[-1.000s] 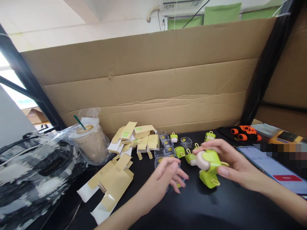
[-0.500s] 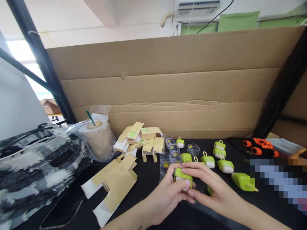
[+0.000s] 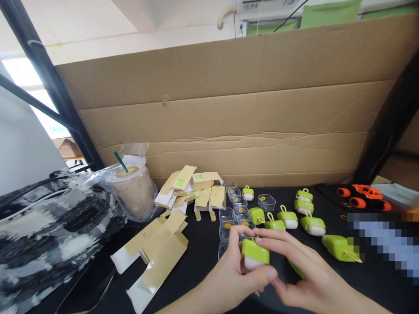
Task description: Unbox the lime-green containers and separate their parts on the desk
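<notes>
Here both hands meet low in the middle of the view, over the black table (image 3: 203, 244), around one green roller (image 3: 255, 254). The left hand (image 3: 234, 272) pinches it from the left and from below, thumb pressed against its lower right edge. The right hand (image 3: 299, 272) closes on it from the right, fingers laid across its top. The roller has a lime-green cap over a pale body and sits raised off the table, between the two palms.

Just behind the hands, small clear boxes (image 3: 237, 209) stand in a loose cluster, some with a yellow sticker inside. To their right, more green rollers (image 3: 303, 209) lie scattered on the table, each with a little loop on top. One larger green piece (image 3: 338, 247) lies on its side near the right hand.

Left of the clear boxes, flat tan cartons (image 3: 193, 187) are piled together, and bigger unfolded ones (image 3: 157, 248) lie nearer the front. Further left, a drink cup (image 3: 132, 192) with a green straw stands in a plastic bag, beside a black-and-white bag (image 3: 42, 235). An orange-and-black gadget (image 3: 363, 196) rests at the far right. A cardboard wall (image 3: 229, 117) closes off the back of the table.
</notes>
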The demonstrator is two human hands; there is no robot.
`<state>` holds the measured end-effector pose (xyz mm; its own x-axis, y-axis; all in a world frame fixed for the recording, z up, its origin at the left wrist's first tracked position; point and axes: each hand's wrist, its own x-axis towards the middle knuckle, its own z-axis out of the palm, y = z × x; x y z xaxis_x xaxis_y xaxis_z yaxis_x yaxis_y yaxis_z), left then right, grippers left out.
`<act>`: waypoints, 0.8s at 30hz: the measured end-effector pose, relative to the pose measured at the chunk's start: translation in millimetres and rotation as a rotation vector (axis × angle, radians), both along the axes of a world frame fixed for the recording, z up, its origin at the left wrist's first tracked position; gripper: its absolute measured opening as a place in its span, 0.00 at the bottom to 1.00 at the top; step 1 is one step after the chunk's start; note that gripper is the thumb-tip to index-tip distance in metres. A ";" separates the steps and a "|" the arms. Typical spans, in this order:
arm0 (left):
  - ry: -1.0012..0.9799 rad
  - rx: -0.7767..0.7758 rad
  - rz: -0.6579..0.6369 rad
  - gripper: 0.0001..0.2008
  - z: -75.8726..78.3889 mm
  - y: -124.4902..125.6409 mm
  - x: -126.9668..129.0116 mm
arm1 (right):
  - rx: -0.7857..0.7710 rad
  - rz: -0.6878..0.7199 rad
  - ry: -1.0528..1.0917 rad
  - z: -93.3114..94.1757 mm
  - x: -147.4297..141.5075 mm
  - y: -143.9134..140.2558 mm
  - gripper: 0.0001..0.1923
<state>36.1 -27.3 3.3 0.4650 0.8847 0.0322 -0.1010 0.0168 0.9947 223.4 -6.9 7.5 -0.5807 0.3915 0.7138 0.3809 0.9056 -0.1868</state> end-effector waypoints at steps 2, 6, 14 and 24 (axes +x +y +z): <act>0.056 0.077 0.037 0.29 1.9 -3.1 0.3 | 0.038 -0.022 -0.009 -0.2 -2.3 -4.1 0.24; 0.185 0.244 0.027 0.25 2.7 -5.0 -0.5 | 0.186 -0.084 -0.038 2.2 -3.6 -11.0 0.22; 0.128 0.403 0.017 0.21 -24.2 -0.1 5.8 | 0.388 -0.094 -0.155 -0.8 3.6 -13.8 0.18; 0.113 0.364 0.098 0.18 -9.4 -10.6 11.0 | 0.258 0.000 -0.222 -0.2 7.7 -17.1 0.34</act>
<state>47.1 -37.9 -6.1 0.3976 0.8651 0.3058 0.0257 -0.3437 0.9387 231.2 -23.9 7.3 -0.7334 0.2143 0.6452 0.3863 0.9123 0.1360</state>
